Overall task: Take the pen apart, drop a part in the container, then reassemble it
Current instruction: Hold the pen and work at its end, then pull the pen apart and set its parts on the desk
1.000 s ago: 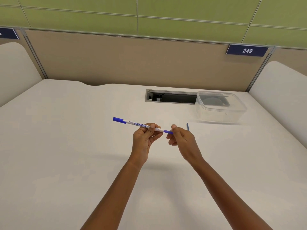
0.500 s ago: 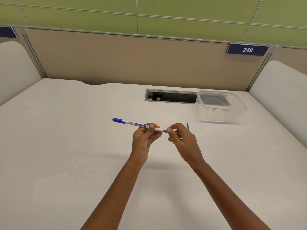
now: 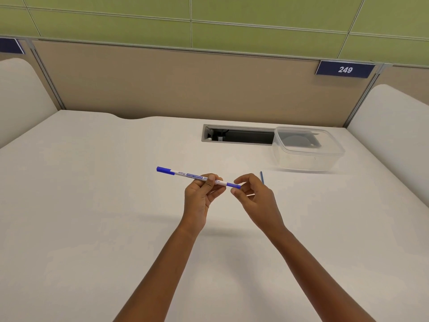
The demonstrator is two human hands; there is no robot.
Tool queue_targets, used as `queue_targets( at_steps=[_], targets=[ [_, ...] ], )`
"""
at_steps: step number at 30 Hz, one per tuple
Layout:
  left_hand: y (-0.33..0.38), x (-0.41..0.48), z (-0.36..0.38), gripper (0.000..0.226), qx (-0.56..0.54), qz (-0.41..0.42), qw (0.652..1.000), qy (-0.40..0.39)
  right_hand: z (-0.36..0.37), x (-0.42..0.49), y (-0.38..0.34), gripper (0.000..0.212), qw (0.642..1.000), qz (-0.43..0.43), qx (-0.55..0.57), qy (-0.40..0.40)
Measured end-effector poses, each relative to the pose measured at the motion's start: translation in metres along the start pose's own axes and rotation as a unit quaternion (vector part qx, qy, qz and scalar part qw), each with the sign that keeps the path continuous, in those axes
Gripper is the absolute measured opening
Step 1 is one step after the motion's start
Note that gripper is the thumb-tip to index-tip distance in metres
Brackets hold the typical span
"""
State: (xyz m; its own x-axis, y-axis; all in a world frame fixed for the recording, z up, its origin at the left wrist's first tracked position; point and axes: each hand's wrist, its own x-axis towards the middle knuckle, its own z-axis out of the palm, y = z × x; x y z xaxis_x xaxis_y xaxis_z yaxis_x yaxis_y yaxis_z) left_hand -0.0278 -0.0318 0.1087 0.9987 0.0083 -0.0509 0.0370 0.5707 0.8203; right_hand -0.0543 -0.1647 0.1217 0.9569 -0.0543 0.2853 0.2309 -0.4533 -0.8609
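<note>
My left hand [image 3: 201,194] grips the middle of the pen [image 3: 185,174], a white marker with blue print and a blue cap at its far left end, held roughly level above the table. Its blue right end [image 3: 232,185] sits between the thumb and forefinger of my right hand [image 3: 255,198], which pinch it lightly. A thin blue stick [image 3: 262,177] lies on the table just beyond my right hand. The clear plastic container [image 3: 308,155] stands open at the back right, and I see nothing inside it.
A recessed cable slot [image 3: 236,137] is cut into the white table [image 3: 92,205] just left of the container. A beige partition with a sign reading 249 [image 3: 345,69] rises behind. White rounded dividers flank both sides.
My right fingers slid inward along the pen's blue right end, then eased back, so more of that end shows now. My left hand and the pen have barely moved.
</note>
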Motion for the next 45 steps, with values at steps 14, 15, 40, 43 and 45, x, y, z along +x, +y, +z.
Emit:
queue_targets(
  at_steps=[14,15,40,43,45],
  targets=[
    [-0.004,0.005,-0.013,0.019,-0.023,-0.007,0.999,0.03,-0.005,0.001,0.021,0.021,0.999,0.05,0.01,-0.001],
    [-0.005,0.005,-0.014,0.019,-0.025,-0.008,0.999,0.033,-0.005,0.002,0.025,0.022,0.998,0.057,0.013,0.004],
    [-0.024,0.017,-0.026,0.022,-0.018,-0.033,0.998,0.049,-0.008,0.009,0.115,0.012,0.952,0.108,-0.281,0.059],
    [-0.026,0.017,-0.026,0.02,-0.019,-0.036,0.998,0.049,-0.005,0.008,0.115,0.014,0.945,0.101,-0.308,0.052],
    [-0.026,0.016,-0.026,0.02,-0.021,-0.039,0.998,0.05,-0.004,0.008,0.115,0.016,0.941,0.097,-0.319,0.052]
  ],
)
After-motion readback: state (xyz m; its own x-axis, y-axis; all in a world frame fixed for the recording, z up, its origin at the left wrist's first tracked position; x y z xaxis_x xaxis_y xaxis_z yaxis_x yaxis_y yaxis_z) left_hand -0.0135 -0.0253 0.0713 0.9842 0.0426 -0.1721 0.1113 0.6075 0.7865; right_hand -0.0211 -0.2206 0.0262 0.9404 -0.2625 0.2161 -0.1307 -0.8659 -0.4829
